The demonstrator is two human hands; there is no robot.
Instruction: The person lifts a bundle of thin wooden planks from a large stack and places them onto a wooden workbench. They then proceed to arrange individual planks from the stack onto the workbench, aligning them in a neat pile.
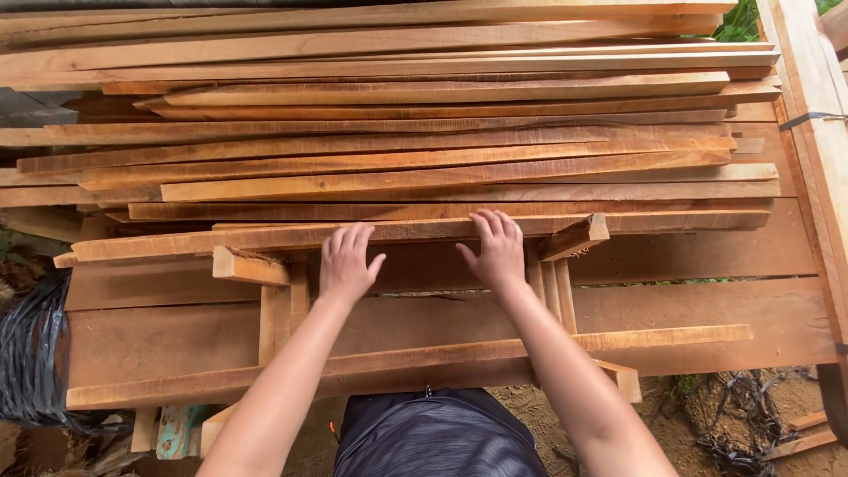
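Note:
My left hand (346,263) and my right hand (495,249) rest side by side on a long thin wooden slat (265,236) that lies across two short cross battens (249,267). The fingers of both hands curl over the slat's far edge, gripping it. A second long slat (424,358) lies nearer me, across the same frame, under my forearms. Behind the hands a big stack of rough-sawn planks (397,132) fills the upper half of the view.
Wide boards (707,309) form the work surface under the slats. A thick upright beam (817,132) stands at the right. Black plastic sheeting (31,353) hangs at the left. Dirt ground with twigs and offcuts (760,424) lies below at the right.

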